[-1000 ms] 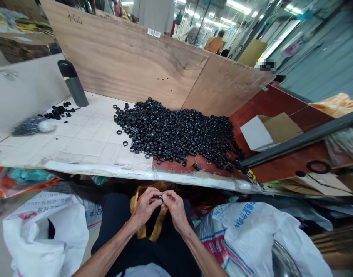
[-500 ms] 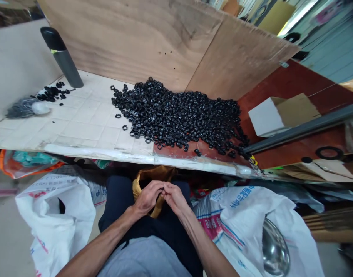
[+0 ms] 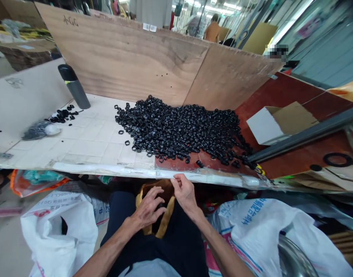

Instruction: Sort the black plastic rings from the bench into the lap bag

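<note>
My left hand hovers over the mouth of a yellow bag between my legs. Its fingers are apart, and I see nothing held in them. My right hand is at the bench's front edge, thumb and forefinger close together in a pinch. Whatever may be between those fingertips is too small to make out. Beyond the hands, a wide heap of small black rings lies on the bench, with a few loose rings at its left end. The bag's inside is dark.
A dark grey bottle and a bag of black pieces stand at the left. A wooden board closes the back. At the right are an open carton and a grey bar. White sacks flank my legs.
My hands, together before, have parted. The right rose to the bench edge, while the left opened over the yellow bag. The view has tilted up, showing more behind the board.
</note>
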### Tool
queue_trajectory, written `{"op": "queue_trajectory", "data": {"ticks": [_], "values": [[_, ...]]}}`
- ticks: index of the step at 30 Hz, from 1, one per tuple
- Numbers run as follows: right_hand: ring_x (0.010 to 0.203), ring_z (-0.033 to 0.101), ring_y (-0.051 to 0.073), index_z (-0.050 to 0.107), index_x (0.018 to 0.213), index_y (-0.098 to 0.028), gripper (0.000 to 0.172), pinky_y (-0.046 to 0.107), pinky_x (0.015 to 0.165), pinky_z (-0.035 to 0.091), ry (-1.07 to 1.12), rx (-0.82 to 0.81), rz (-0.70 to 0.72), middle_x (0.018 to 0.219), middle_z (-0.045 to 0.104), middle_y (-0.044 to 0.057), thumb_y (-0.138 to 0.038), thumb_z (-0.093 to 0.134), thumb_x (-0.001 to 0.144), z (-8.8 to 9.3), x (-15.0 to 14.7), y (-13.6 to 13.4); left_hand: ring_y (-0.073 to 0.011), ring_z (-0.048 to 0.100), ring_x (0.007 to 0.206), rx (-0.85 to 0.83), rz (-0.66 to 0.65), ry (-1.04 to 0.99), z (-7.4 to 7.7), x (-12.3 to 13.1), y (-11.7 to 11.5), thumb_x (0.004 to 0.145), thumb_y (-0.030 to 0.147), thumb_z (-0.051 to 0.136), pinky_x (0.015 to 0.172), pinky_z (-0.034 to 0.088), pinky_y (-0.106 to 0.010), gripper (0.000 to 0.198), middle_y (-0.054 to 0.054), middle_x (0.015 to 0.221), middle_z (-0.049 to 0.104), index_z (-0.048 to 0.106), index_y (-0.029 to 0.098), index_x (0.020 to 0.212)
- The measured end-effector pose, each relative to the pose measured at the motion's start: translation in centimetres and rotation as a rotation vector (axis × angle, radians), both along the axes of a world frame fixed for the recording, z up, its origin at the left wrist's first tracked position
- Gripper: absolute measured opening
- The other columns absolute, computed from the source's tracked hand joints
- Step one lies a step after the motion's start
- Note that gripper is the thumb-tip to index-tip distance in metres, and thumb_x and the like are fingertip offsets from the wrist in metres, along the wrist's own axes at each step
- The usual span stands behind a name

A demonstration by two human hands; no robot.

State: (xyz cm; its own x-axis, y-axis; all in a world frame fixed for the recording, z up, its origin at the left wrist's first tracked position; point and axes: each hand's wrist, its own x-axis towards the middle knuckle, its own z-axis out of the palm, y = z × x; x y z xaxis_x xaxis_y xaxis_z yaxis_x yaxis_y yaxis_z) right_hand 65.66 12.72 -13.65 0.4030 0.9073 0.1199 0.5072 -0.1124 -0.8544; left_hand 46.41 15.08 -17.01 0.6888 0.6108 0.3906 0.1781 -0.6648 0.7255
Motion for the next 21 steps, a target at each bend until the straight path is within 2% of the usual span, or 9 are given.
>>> {"op": "queue_trajectory", "data": {"ticks": [2, 4, 6, 8, 11, 15, 16, 19, 21], "values": [[0.074, 0.06, 0.017, 0.064, 0.098, -0.02, 0.013, 0.029, 0.073, 0.05, -0.145, 0.124, 0.104, 0.087, 0.063, 0.004, -0.025, 0.056, 0.089, 0.8, 0.6, 2.9, -0.0247, 0.06, 0.113, 0.045, 0.15, -0.035, 2.0, 0.1, 2.1, 0.091, 0.026, 0.062, 0.098, 0.052, -0.042, 0.007, -0.009, 0.113, 0.063, 0.062, 0.022, 0.097], [0.078, 0.06, 0.018, 0.064, 0.104, -0.019, 0.02, 0.03, 0.075, 0.051, -0.221, 0.147, 0.199, 0.093, 0.062, 0.005, -0.019, 0.058, 0.085, 0.9, 0.8, 6.1, -0.0217, 0.063, 0.099, 0.055, 0.389, -0.059, 3.5, 0.6, 5.3, 0.094, 0.024, 0.058, 0.091, 0.054, -0.038, 0.005, -0.007, 0.101, 0.062, 0.06, 0.021, 0.096], [0.08, 0.06, 0.019, 0.064, 0.107, -0.018, 0.027, 0.032, 0.077, 0.052, -0.272, 0.128, 0.229, 0.097, 0.06, 0.006, -0.016, 0.062, 0.08, 0.4, 0.7, 8.7, -0.0215, 0.063, 0.09, 0.051, 0.588, -0.001, 4.2, 1.4, 9.1, 0.092, 0.022, 0.058, 0.081, 0.056, -0.036, 0.011, -0.008, 0.103, 0.059, 0.057, 0.02, 0.103], [0.084, 0.061, 0.019, 0.064, 0.109, -0.018, 0.031, 0.033, 0.079, 0.052, -0.293, 0.119, 0.263, 0.099, 0.059, 0.006, -0.015, 0.064, 0.077, -0.3, 0.6, 10.4, -0.0229, 0.064, 0.085, 0.058, 0.679, 0.119, 4.0, 2.3, 12.4, 0.087, 0.021, 0.062, 0.076, 0.055, -0.037, 0.022, -0.011, 0.107, 0.058, 0.056, 0.018, 0.109], [0.078, 0.06, 0.017, 0.063, 0.105, -0.019, 0.029, 0.03, 0.075, 0.052, -0.239, 0.186, 0.224, 0.096, 0.059, 0.004, -0.015, 0.062, 0.076, -1.5, 0.8, 11.0, -0.0275, 0.064, 0.091, 0.112, 0.687, 0.25, 3.1, 3.5, 14.8, 0.084, 0.019, 0.064, 0.077, 0.054, -0.039, 0.025, -0.012, 0.106, 0.061, 0.057, 0.018, 0.108], [0.058, 0.049, 0.011, 0.056, 0.087, -0.019, 0.018, 0.027, 0.061, 0.048, -0.145, 0.297, -0.17, 0.084, 0.053, -0.001, -0.011, 0.056, 0.071, -2.3, 1.6, 10.4, -0.0288, 0.062, 0.102, 0.2, 0.549, 0.255, 2.1, 4.3, 14.7, 0.087, 0.017, 0.06, 0.084, 0.052, -0.039, 0.02, -0.009, 0.105, 0.064, 0.058, 0.021, 0.106], [0.054, 0.046, 0.01, 0.055, 0.086, -0.019, 0.019, 0.026, 0.058, 0.046, -0.137, 0.301, -0.185, 0.084, 0.052, -0.001, -0.01, 0.054, 0.069, -2.3, 1.6, 10.3, -0.0284, 0.062, 0.103, 0.204, 0.506, 0.25, 2.0, 4.4, 14.5, 0.087, 0.016, 0.059, 0.084, 0.052, -0.039, 0.021, -0.009, 0.105, 0.065, 0.057, 0.021, 0.106], [0.05, 0.041, 0.008, 0.055, 0.086, -0.019, 0.022, 0.024, 0.051, 0.04, -0.124, 0.296, -0.011, 0.087, 0.051, -0.002, -0.009, 0.052, 0.067, -1.9, 1.4, 10.2, -0.027, 0.062, 0.102, 0.184, 0.432, 0.213, 1.9, 4.2, 14.3, 0.085, 0.015, 0.06, 0.085, 0.052, -0.038, 0.024, -0.007, 0.104, 0.066, 0.056, 0.022, 0.108], [0.05, 0.041, 0.008, 0.056, 0.088, -0.019, 0.021, 0.024, 0.052, 0.04, -0.126, 0.309, 0.017, 0.086, 0.05, -0.002, -0.01, 0.052, 0.068, -1.8, 1.1, 10.2, -0.0256, 0.062, 0.101, 0.167, 0.407, 0.167, 1.9, 4.0, 14.4, 0.085, 0.015, 0.061, 0.086, 0.052, -0.037, 0.026, -0.006, 0.103, 0.066, 0.055, 0.021, 0.109]]}}
